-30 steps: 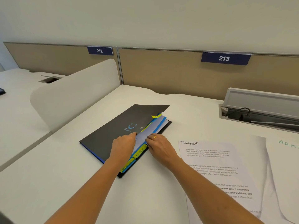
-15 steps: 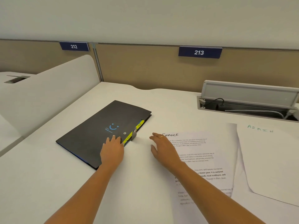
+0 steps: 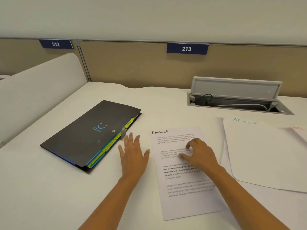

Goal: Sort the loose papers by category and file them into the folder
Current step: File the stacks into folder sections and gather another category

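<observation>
Item 1. Folder [image 3: 86,135]: dark cover with a blue smile mark, lying shut on the desk [image 3: 49,188]. I take this as my landmark. Contents: blue dividers with yellow tabs [image 3: 96,160] poking out along its right edge. I cannot tell whether any sheets are filed inside.

Item 2. Left hand [image 3: 132,155]: just right of the folder, palm down, fingers straight and spread, holding nothing. I cannot tell if it touches the desk. I judge it is parked near the tabbed edge, ready to lift the cover.

Item 3. Finance sheet [image 3: 182,196]: flat on the desk right of the folder, beyond the left hand, heading legible. It has not been filed.

Item 4. Right hand [image 3: 197,155]: on the upper half of the Finance sheet, fingers bent with their tips pressing the paper. Nothing is pinched that I can see. I read this as pinning the sheet in order to slide or lift it, so it is probably next for filing.

Item 5. Admin sheet [image 3: 265,155]: further right of the folder, overlapping another white sheet [image 3: 223,155], kept apart as a separate category.

Item 6. Pink-marked sheet [image 3: 299,131]: furthest right of the folder, cut off by the frame.

Item 7. Cable tray [image 3: 237,103]: behind and right of the folder, lid propped up, with a black lead and a pale cable inside.
</observation>
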Demonstrator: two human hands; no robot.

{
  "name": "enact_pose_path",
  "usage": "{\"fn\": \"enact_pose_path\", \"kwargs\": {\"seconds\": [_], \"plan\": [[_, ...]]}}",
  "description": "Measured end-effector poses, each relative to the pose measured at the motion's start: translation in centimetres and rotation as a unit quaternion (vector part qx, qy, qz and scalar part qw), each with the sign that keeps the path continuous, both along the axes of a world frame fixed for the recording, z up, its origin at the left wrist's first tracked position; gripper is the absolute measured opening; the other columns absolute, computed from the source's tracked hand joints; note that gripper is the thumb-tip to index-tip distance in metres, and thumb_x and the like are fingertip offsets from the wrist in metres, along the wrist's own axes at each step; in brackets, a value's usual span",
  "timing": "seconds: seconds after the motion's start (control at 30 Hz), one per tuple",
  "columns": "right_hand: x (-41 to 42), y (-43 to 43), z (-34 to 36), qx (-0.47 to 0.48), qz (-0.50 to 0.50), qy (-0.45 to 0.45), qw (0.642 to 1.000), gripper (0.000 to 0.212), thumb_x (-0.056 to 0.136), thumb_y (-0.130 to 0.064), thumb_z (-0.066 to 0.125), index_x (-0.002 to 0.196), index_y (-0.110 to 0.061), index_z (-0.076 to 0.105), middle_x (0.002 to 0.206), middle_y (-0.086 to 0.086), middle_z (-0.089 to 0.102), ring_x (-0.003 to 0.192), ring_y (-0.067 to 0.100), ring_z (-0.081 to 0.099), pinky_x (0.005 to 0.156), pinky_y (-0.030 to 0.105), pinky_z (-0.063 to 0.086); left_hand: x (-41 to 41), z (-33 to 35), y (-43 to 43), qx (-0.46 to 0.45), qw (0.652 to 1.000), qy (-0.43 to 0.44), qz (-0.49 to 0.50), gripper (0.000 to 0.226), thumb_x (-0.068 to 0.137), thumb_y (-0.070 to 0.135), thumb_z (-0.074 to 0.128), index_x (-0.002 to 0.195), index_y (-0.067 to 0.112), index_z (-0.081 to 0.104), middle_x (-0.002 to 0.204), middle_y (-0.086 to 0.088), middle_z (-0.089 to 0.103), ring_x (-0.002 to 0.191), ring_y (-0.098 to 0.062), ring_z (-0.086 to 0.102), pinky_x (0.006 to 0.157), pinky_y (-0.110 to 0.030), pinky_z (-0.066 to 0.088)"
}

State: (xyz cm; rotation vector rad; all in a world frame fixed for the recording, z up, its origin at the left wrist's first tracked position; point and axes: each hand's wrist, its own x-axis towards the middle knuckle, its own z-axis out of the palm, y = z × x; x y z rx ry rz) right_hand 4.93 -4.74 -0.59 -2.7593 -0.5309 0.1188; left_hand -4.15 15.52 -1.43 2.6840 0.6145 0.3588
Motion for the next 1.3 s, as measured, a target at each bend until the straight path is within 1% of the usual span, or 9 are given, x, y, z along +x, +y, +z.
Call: {"fn": "enact_pose_path", "kwargs": {"seconds": [0.1,0.17,0.33,0.43,0.6,0.7,0.87,1.1,1.3], "plan": [[-0.6,-0.9,0.0,-0.011,0.010,0.067,0.998,0.069,0.076,-0.063,0.060,0.132,-0.026,0.044,0.149,-0.003,0.032,0.136,0.016,0.033,0.109,0.037,0.031,0.0,-0.2,-1.5,-0.019,0.997,0.050,-0.050,0.056,0.094,0.045,0.040,0.143,0.021,0.026,0.157,0.000,0.006,0.145,-0.017,-0.004,0.116,-0.044,-0.002],[-1.2,-0.9,-0.3,-0.020,0.021,0.094,0.995,0.083,0.076,-0.067,0.057,0.143,-0.028,0.030,0.157,-0.003,0.015,0.145,0.015,0.014,0.118,0.041,0.016,0.0,-0.5,-2.4,-0.045,0.992,0.088,-0.079,0.057,0.093,0.050,0.040,0.142,0.023,0.029,0.156,0.002,0.010,0.145,-0.015,-0.002,0.116,-0.044,-0.002],[-2.1,-0.4,-1.9,-0.043,0.016,0.087,0.995,0.090,0.079,-0.076,0.037,0.150,-0.029,0.008,0.159,-0.001,-0.005,0.146,0.017,-0.008,0.118,0.044,-0.004,-0.5,-0.8,-4.0,-0.039,0.984,0.143,-0.101,0.068,0.089,0.059,0.039,0.145,0.024,0.023,0.157,0.004,0.008,0.145,-0.015,-0.002,0.115,-0.049,-0.003],[-2.5,0.5,-2.2,-0.049,0.005,0.088,0.995,0.108,0.063,-0.090,0.015,0.150,-0.027,0.004,0.159,0.001,-0.009,0.146,0.020,-0.011,0.117,0.046,-0.006,-0.6,-0.9,-4.2,-0.023,0.981,0.164,-0.097,0.075,0.087,0.063,0.038,0.147,0.024,0.016,0.157,0.005,0.002,0.145,-0.015,-0.005,0.114,-0.051,-0.003],[-2.6,1.1,-2.0,0.034,0.016,0.103,0.994,0.076,0.090,-0.060,0.040,0.150,-0.021,0.013,0.159,0.004,-0.003,0.146,0.019,-0.007,0.116,0.043,-0.007,-0.8,-0.8,-3.7,0.000,0.982,0.173,-0.072,0.072,0.089,0.060,0.037,0.148,0.026,0.013,0.157,0.005,0.001,0.145,-0.015,-0.005,0.114,-0.052,-0.001],[-2.5,0.0,-1.5,0.102,-0.001,0.092,0.990,0.063,0.093,-0.048,0.046,0.145,-0.018,0.027,0.158,0.003,0.009,0.146,0.015,0.005,0.117,0.039,0.001,-0.9,-0.8,-3.1,0.000,0.983,0.175,-0.057,0.067,0.091,0.054,0.036,0.148,0.026,0.013,0.157,0.005,0.002,0.145,-0.016,-0.004,0.114,-0.052,-0.001],[-2.8,-2.1,-1.7,0.088,-0.022,0.088,0.992,0.059,0.094,-0.042,0.047,0.144,-0.016,0.030,0.157,0.006,0.011,0.146,0.016,0.006,0.118,0.035,0.002,-0.6,-0.6,-3.1,-0.013,0.985,0.168,-0.041,0.063,0.094,0.044,0.038,0.148,0.020,0.014,0.157,-0.002,0.004,0.145,-0.019,-0.001,0.116,-0.046,0.002],[-3.4,-2.2,-1.7,0.116,-0.015,0.105,0.988,0.064,0.091,-0.041,0.053,0.145,-0.017,0.029,0.158,0.002,0.011,0.145,0.015,0.008,0.115,0.028,0.012,0.9,0.7,-4.0,-0.227,0.971,0.027,0.066,0.061,0.086,0.021,0.062,0.139,0.006,0.036,0.145,-0.015,0.037,0.135,-0.029,0.030,0.110,-0.039,0.027],[-3.3,-2.5,-1.6,0.128,-0.020,0.120,0.984,0.066,0.089,-0.041,0.058,0.144,-0.018,0.031,0.157,-0.002,0.014,0.145,0.012,0.012,0.114,0.026,0.015,2.0,2.3,-2.1,-0.452,0.871,-0.049,0.186,0.059,0.081,0.006,0.067,0.134,0.007,0.042,0.132,-0.017,0.049,0.117,-0.035,0.050,0.098,-0.040,0.042]]}}
